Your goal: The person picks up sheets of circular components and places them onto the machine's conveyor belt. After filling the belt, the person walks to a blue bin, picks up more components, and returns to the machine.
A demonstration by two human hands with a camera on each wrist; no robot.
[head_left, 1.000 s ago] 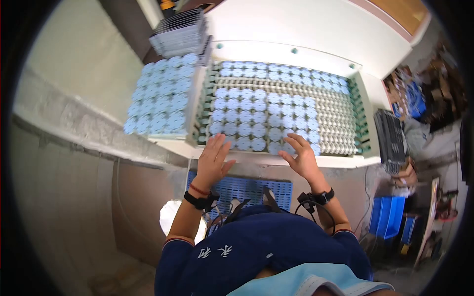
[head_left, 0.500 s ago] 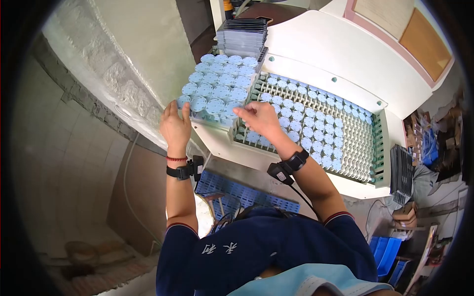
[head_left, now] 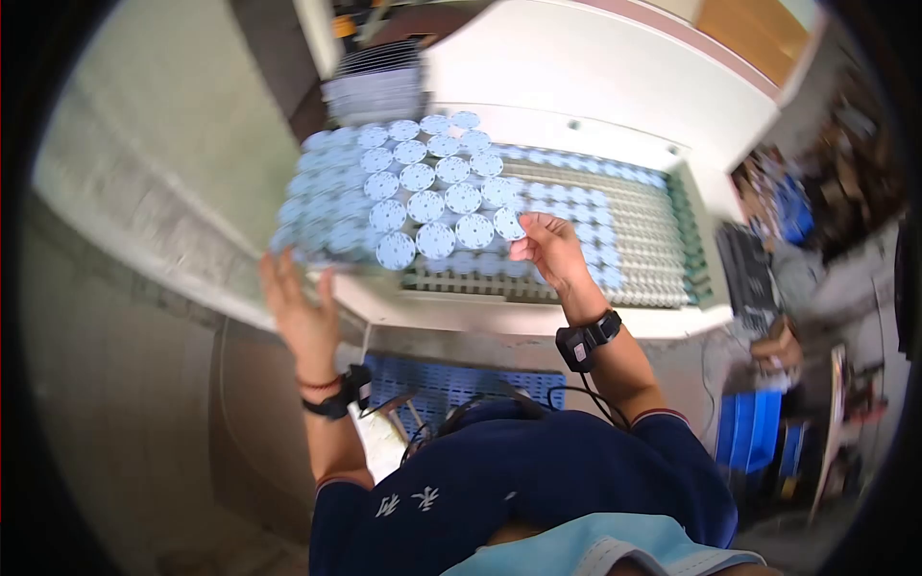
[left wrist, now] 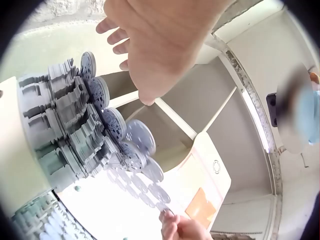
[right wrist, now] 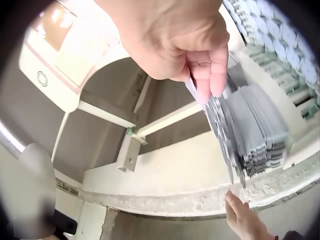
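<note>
My right hand (head_left: 555, 252) pinches the near right corner of a panel of joined round light-blue circuit boards (head_left: 417, 178). The panel hangs tilted between the stack and the conveyor bed, overlapping both in the head view. Thumb and curled fingers on the panel's edge show in the right wrist view. On the left stands a stack of similar panels (head_left: 322, 197), partly covered by the lifted one. My left hand (head_left: 305, 312) is near the stack's front corner, its blurred fingers spread and holding nothing. The left wrist view shows its open palm (left wrist: 165, 45) beside the stack's layered edges (left wrist: 70, 120).
More round-board panels lie on the conveyor bed (head_left: 653, 230) with its rows of pale rollers. Behind the stack sits a pile of dark racks (head_left: 375, 82). Black trays (head_left: 747, 274) stand at the right end. A wall ledge (head_left: 192, 278) runs along the left.
Both hands went from the conveyor's front edge to the panel stack. The right hand has since lifted a panel's corner and moved it right; the left hand has drawn back from the stack.
</note>
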